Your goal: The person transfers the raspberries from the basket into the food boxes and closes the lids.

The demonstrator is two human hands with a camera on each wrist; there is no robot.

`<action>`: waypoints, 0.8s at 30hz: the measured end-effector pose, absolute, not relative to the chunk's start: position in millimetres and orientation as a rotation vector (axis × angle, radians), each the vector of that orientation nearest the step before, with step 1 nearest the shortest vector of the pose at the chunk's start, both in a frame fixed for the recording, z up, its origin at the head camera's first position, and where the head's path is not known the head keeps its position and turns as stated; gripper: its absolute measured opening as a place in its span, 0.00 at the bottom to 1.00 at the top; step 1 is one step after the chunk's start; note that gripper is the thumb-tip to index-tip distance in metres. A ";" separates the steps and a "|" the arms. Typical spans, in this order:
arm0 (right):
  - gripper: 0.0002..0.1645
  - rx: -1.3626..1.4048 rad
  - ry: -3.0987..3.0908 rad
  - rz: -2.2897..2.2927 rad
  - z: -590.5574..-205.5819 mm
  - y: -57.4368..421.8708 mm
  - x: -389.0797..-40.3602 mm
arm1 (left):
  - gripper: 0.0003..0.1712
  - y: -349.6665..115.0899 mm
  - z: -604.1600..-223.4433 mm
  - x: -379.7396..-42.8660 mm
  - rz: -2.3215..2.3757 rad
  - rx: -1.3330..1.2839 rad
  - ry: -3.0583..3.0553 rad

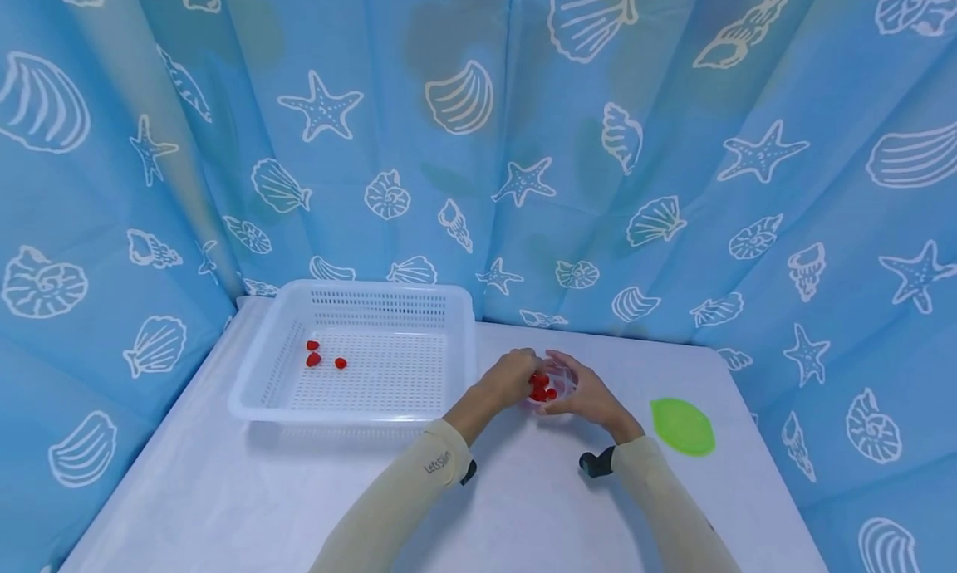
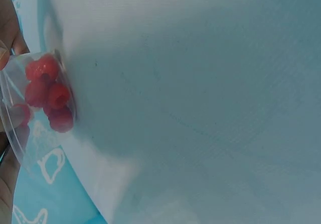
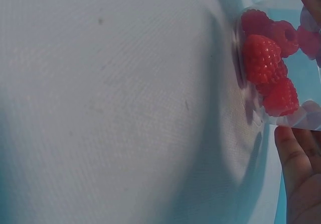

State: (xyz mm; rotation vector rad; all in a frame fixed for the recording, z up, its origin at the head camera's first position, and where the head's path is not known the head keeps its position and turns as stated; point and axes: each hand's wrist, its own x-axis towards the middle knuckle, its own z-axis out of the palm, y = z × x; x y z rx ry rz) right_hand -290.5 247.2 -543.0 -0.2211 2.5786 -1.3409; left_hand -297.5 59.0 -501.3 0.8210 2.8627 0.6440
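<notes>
A clear plastic cup (image 1: 566, 379) with several raspberries (image 3: 262, 58) in its bottom stands tilted on the white table. My right hand (image 1: 591, 397) grips the cup from the right, thumb and fingers spread round its wall. From the left, my left hand (image 1: 514, 375) reaches in over the rim. Its fingertips pinch a raspberry (image 3: 308, 41) inside the cup, above the others; the left wrist view shows this raspberry (image 2: 23, 114) through the clear wall.
A white perforated basket (image 1: 462, 340) stands at the left rear, with 3 red berries (image 1: 313, 359) on its floor. A green lemon-shaped flat piece (image 1: 684, 427) lies to the right of my right hand. A blue shell-patterned curtain (image 1: 478, 166) hangs behind the table (image 1: 523, 506).
</notes>
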 end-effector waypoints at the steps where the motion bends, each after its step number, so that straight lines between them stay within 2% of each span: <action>1: 0.68 -0.220 2.577 -1.339 -542.7 246.3 -291.2 | 0.26 57.9 -500.9 -297.3 0.654 0.809 2.863; 9: 0.68 -0.210 2.590 -1.334 -541.4 241.6 -292.3 | 0.25 51.6 -493.3 -292.1 0.744 0.830 2.886; 18: 0.66 -0.151 2.612 -1.323 -546.1 240.4 -287.0 | 0.13 25.6 -463.7 -257.4 1.654 0.711 2.651; 24: 0.67 -0.187 2.599 -1.330 -541.5 240.7 -289.3 | 0.13 -10.4 -442.2 -249.4 1.894 0.657 2.571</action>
